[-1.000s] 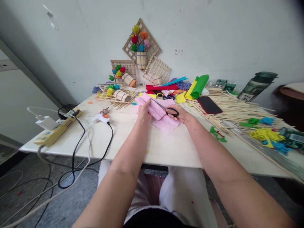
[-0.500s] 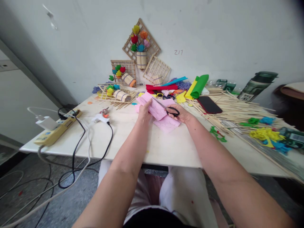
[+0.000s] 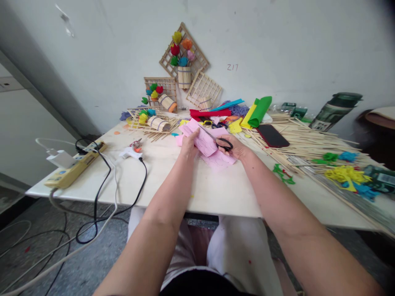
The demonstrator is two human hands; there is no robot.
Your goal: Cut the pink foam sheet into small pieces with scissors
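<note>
A sheet of pink felt-like material (image 3: 205,144) with drawn outlines is pinched in my left hand (image 3: 189,143), thumb on top. My right hand (image 3: 233,147) is closed round the black handles of a pair of scissors (image 3: 224,144). The blades point up and left across the pink sheet, by my left thumb. Below the held piece, more pink material (image 3: 222,161) hangs or lies close to the table; I cannot tell whether it is one piece with it.
A white glue gun (image 3: 131,152) and a yellow power strip (image 3: 75,166) with trailing cables are at left. Stick lattices with felt flowers (image 3: 184,53) stand at the back. A phone (image 3: 273,135), thin wooden sticks (image 3: 311,142) and green scraps (image 3: 283,174) lie at right.
The pink sheet has shifted slightly, its lower part moving a little to the right. Both hands keep their grips and nearly the same places.
</note>
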